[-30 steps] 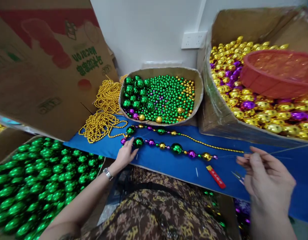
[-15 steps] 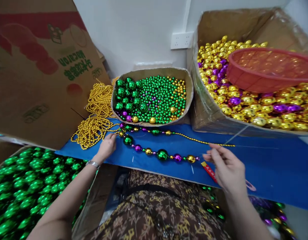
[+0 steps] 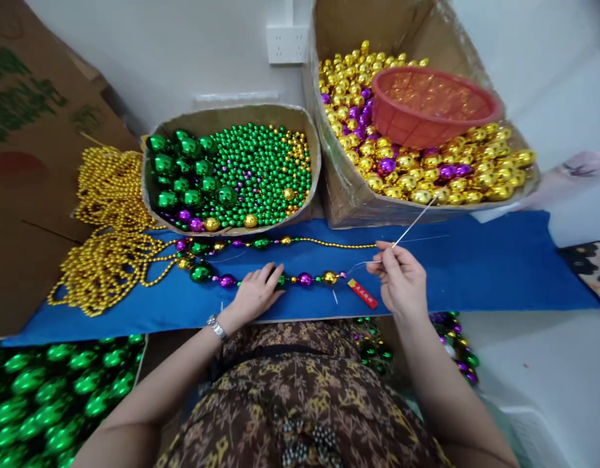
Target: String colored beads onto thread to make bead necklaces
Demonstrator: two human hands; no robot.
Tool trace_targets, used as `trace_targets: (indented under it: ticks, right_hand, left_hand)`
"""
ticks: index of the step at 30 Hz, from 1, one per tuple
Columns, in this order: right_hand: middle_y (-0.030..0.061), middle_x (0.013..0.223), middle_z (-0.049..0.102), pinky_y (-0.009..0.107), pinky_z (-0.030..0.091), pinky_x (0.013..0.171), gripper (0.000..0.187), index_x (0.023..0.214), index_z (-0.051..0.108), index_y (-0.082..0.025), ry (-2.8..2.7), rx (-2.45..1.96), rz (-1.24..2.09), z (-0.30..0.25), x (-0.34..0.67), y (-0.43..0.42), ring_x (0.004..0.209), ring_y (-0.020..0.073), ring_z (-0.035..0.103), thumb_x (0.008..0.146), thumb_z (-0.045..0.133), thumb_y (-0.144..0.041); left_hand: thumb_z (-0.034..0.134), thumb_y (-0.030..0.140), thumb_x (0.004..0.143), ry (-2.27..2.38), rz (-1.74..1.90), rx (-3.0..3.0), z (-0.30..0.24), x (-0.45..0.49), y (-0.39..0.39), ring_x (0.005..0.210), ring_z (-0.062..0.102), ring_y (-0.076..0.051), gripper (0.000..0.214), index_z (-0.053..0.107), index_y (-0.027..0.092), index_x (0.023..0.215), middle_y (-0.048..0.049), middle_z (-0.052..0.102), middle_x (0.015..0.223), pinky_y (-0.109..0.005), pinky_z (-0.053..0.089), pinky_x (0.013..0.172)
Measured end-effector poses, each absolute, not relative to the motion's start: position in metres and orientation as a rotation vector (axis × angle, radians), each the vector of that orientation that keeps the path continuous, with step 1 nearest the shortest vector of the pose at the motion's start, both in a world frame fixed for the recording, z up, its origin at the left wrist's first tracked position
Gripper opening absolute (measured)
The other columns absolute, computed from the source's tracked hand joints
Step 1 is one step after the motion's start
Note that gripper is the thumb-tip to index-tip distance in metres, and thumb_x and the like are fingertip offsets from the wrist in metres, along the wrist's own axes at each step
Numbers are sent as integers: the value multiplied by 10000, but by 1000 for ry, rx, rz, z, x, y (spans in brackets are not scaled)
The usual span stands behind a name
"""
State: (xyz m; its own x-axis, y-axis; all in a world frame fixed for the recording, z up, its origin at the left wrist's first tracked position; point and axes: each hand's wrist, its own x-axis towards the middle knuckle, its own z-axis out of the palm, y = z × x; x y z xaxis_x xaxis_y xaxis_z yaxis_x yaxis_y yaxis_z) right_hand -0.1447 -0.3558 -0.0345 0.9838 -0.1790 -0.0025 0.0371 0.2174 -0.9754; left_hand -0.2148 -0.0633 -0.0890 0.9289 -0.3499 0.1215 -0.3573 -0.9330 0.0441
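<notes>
A strand of green, purple and gold beads [image 3: 305, 279] lies along the near part of the blue tabletop [image 3: 475, 273]. My left hand [image 3: 255, 294] rests over its middle, fingers and thumb around a large green bead that they mostly cover. From the strand's right end, a pale thread [image 3: 361, 264] runs to my right hand [image 3: 401, 276]. That hand is closed, pinching the thread and a thin white stick [image 3: 414, 222] that points up and right. Just beyond, a second row of beads [image 3: 260, 244] ends in a fine gold bead chain [image 3: 339, 242] reaching my right fingertips.
Behind the strands stands a box of small beads [image 3: 260, 175]. To its right, a larger box [image 3: 346, 201] holds gold and purple beads and a red basket [image 3: 411, 127]. Gold bead chains [image 3: 99, 273] pile up leftward. A red packet [image 3: 363, 294] lies near the front edge.
My left hand has moved right, from the strand's left end to its middle. The white stick now shows clearly above my right hand. The view has shifted right.
</notes>
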Motion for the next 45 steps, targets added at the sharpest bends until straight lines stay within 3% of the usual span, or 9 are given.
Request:
trace_targets:
  ticks: [4, 10, 14, 20, 24, 29, 35, 41, 45]
  right_hand:
    - [-65, 650, 587, 169, 507, 510, 383, 903, 685, -193, 216, -1244, -146, -51, -136, -365, 482, 36, 548, 687, 787, -493]
    - [-56, 661, 598, 192, 509, 553, 388, 913, 677, -178, 235, -1251, -207, -69, -143, -350, 519, 46, 557, 700, 772, -487]
    - [-49, 700, 613, 186, 504, 585, 356, 945, 669, -170, 236, -1264, -325, -71, -150, -343, 551, 42, 576, 759, 729, -468]
    - [-49, 683, 613, 189, 499, 574, 381, 929, 664, -149, 257, -1264, -443, -71, -147, -352, 527, 36, 560, 744, 744, -471]
    - [-47, 696, 615, 190, 495, 557, 389, 921, 671, -148, 229, -1272, -443, -62, -147, -351, 522, 36, 557, 717, 775, -463]
    - [-41, 696, 618, 178, 469, 511, 388, 929, 689, -156, 191, -1347, -363, -50, -153, -348, 519, 44, 564, 717, 778, -468]
    - [-59, 658, 596, 198, 469, 456, 390, 920, 687, -172, 243, -1299, -341, -52, -149, -362, 459, 45, 497, 683, 799, -461]
    - [-61, 636, 581, 224, 502, 484, 379, 897, 688, -190, 283, -1236, -314, -49, -147, -360, 481, 64, 526, 652, 820, -447]
    - [-71, 648, 581, 191, 488, 505, 386, 912, 683, -183, 242, -1246, -260, -52, -153, -351, 502, 45, 516, 671, 810, -456]
  left_hand:
    - [491, 364, 939, -603, 279, 3014, -92, -221, -29, 1026, 638, -301, 460, 495, 166, 1354, -195, 562, 1288, -394, 549, 771]
    - [527, 360, 924, -679, 370, 2975, -95, -229, 7, 1067, 625, -290, 440, 518, 228, 1344, -171, 570, 1281, -418, 515, 875]
    - [520, 347, 931, -750, 395, 2978, -96, -228, 21, 1124, 597, -284, 424, 523, 210, 1332, -173, 569, 1293, -422, 482, 925]
    - [502, 358, 938, -759, 378, 3010, -98, -229, 29, 1137, 585, -276, 425, 524, 211, 1336, -166, 573, 1297, -425, 451, 964]
    - [479, 379, 945, -582, 346, 3073, -94, -232, 19, 1159, 572, -291, 452, 514, 188, 1354, -182, 554, 1322, -452, 420, 1005]
    - [482, 498, 920, -444, 317, 3095, -78, -244, 18, 1252, 499, -323, 634, 393, 161, 1451, -190, 475, 1425, -527, 304, 1101]
    - [521, 588, 867, -361, 138, 3180, -60, -267, 75, 1269, 471, -364, 672, 487, 157, 1381, -169, 605, 1289, -607, 197, 1126]
    - [509, 362, 913, -420, -51, 3287, -60, -267, 127, 1217, 511, -341, 316, 654, 210, 1150, -137, 657, 1157, -585, 270, 1094]
    - [483, 237, 909, -305, 48, 3303, -62, -262, 149, 1279, 458, -350, 286, 665, 212, 1127, -158, 628, 1218, -598, 290, 1080]
